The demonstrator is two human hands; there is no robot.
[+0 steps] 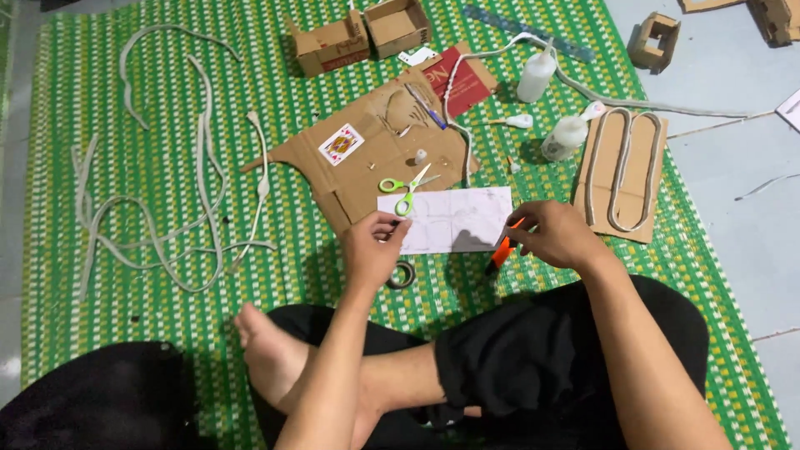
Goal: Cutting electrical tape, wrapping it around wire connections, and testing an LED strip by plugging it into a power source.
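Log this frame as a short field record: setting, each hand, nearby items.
setting: person seated cross-legged on a green woven mat
left hand: pinches the left edge of a white paper sheet
right hand: at the sheet's right edge, holding an orange-and-black tool
under left hand: tape roll
above sheet: green-handled scissors on flat cardboard
further back: two glue bottles, small cardboard boxes
left of mat: loose white strips
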